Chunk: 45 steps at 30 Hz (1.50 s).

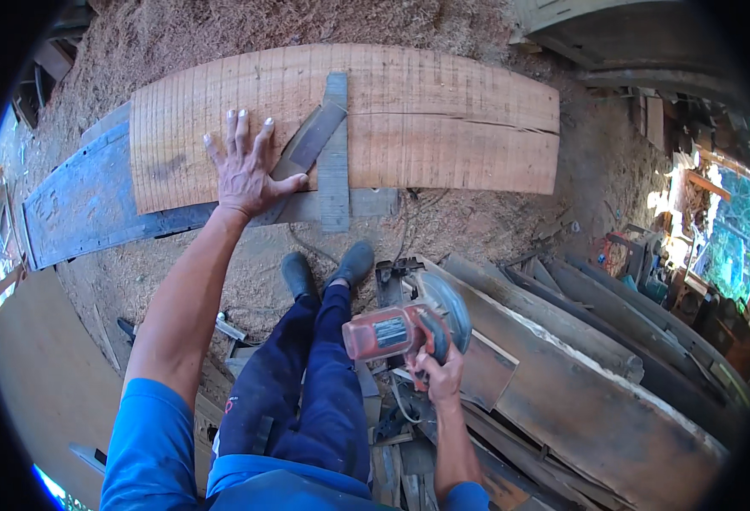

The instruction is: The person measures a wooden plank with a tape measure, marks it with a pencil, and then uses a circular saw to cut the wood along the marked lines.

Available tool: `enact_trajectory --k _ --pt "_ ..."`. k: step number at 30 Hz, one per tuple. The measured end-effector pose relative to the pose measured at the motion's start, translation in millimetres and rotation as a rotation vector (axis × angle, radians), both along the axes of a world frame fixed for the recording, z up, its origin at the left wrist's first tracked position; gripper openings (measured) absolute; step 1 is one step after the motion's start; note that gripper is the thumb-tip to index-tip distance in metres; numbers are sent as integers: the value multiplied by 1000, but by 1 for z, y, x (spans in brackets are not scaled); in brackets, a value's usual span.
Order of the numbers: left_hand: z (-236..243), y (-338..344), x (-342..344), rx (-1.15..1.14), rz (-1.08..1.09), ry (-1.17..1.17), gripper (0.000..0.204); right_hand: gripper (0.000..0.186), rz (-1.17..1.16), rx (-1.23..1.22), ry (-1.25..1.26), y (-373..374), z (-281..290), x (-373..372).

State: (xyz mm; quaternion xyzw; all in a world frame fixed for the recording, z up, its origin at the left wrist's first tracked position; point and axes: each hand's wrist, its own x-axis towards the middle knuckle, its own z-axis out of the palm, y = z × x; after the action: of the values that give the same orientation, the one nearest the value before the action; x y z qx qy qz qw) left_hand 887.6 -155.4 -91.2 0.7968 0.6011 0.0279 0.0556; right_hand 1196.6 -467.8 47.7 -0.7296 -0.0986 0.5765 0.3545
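The broad, reddish-brown, rough-sawn wooden plank (443, 89) lies low over the sawdust-strewn ground (477, 221), its left end over a blue-grey, curved-looking sheet (94, 204). It should be stiff and fairly heavy, best lifted by both long edges; the dark crack (503, 126) running in from its right edge looks the weak spot. The left hand (246, 175) rests flat on it, fingers spread, left of centre by the near edge, thumb beside the flat grey metal square with a dark angled bar (335, 153), whose blade overhangs that edge. The right hand (445, 375) is wrapped round the rear handle of a red circular saw (392, 332), probably nose-heavy, well apart from the plank
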Motion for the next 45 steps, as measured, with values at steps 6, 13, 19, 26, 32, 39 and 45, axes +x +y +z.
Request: enact_trajectory --k 6,13,19,26,32,39,45 --pt "-3 -5 -4 0 -4 0 112 19 71 64 -253 -21 42 -34" --pt "-8 -1 -4 32 -7 -13 115 42 140 269 -412 39 50 -65" --pt "-5 -3 -3 18 11 -7 115 49 288 364 -572 102 24 -83" --pt "-1 -2 -2 -28 8 -7 113 48 314 352 -521 104 26 -96" --pt "-3 -1 -7 -6 -21 -40 112 51 308 351 -481 105 21 -89" --pt "-8 1 -8 10 -30 -22 110 51 301 330 -494 109 22 -93" --pt "-9 -1 -7 14 -31 -2 110 56 341 317 -450 110 24 -87"
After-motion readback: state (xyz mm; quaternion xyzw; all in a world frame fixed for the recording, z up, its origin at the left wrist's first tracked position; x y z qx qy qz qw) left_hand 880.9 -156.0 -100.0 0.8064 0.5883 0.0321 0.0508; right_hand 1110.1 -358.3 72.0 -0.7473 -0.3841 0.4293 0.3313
